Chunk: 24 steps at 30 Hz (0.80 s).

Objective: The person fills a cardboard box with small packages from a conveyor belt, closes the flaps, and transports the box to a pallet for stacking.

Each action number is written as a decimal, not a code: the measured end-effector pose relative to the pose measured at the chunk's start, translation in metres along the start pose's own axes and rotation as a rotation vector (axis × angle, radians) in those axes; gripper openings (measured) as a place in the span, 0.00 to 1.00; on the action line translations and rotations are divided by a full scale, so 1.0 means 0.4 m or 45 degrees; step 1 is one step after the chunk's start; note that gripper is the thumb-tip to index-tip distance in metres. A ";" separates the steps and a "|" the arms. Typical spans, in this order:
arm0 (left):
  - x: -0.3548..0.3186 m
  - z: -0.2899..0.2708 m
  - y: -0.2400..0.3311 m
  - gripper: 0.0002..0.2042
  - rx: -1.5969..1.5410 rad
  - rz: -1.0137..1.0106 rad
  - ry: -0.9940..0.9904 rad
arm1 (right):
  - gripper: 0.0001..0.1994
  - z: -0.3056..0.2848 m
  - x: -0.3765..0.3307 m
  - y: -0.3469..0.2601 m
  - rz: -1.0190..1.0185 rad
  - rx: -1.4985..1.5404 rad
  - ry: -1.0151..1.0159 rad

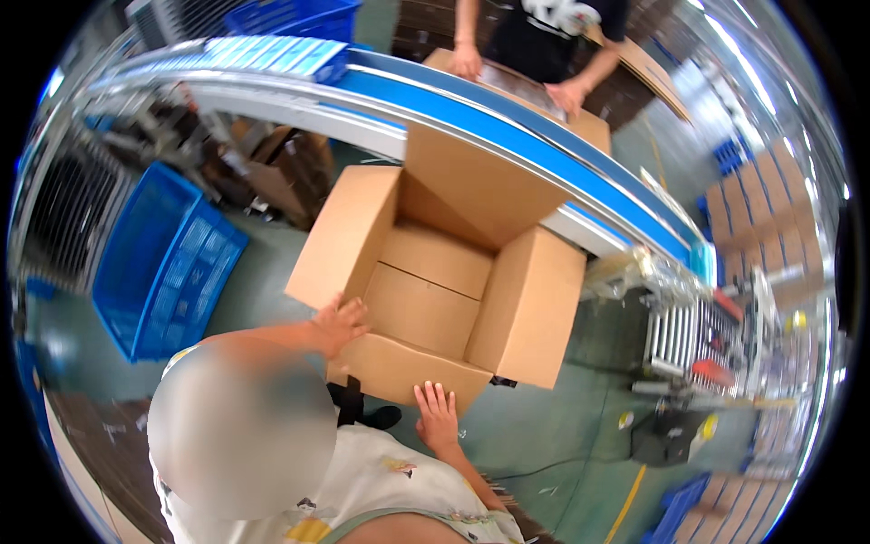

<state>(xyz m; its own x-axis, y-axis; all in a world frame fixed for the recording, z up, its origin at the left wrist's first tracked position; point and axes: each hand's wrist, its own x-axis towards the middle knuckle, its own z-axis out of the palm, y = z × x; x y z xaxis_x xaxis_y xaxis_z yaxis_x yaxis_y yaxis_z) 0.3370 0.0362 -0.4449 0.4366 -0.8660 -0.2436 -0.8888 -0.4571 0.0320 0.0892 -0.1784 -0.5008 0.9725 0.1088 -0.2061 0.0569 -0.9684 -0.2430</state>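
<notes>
A large open cardboard box (pixel 426 313) stands in front of me, its four top flaps folded outward or upright. Its inner bottom shows two panels meeting at a dark seam, with nothing lying on them. My left hand (pixel 341 324) rests at the box's near left corner, fingers spread over the edge. Lower and to the right, my right hand (pixel 438 419) lies with straight fingers against the outside of the near flap (pixel 408 370). Neither hand grips anything. The far flap (pixel 480 186) stands up against the conveyor's side.
A blue conveyor (pixel 535 136) runs across beyond the box, with a row of white-and-blue packs (pixel 272 59) on its left part. Behind it a person (pixel 557 41) handles another carton. A blue bin (pixel 163 263) stands left; a roller stand (pixel 693 344) is right.
</notes>
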 end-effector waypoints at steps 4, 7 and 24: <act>0.003 0.072 0.021 0.19 0.064 -0.064 -0.426 | 0.39 -0.126 0.090 0.015 -0.046 -0.042 0.146; 0.037 0.099 0.012 0.08 -0.015 -0.017 -0.385 | 0.32 -0.150 0.226 0.087 0.141 0.093 -0.100; 0.134 0.060 -0.068 0.14 -0.842 0.048 -0.531 | 0.17 -0.132 0.333 0.173 0.120 0.021 -0.674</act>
<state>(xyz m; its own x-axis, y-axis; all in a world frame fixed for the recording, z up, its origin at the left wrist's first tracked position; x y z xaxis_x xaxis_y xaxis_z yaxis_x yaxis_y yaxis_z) 0.3812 0.0072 -0.4821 0.2031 -0.7956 -0.5708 -0.5770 -0.5682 0.5866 0.2348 -0.2429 -0.4950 0.7262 0.1243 -0.6761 -0.0327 -0.9762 -0.2145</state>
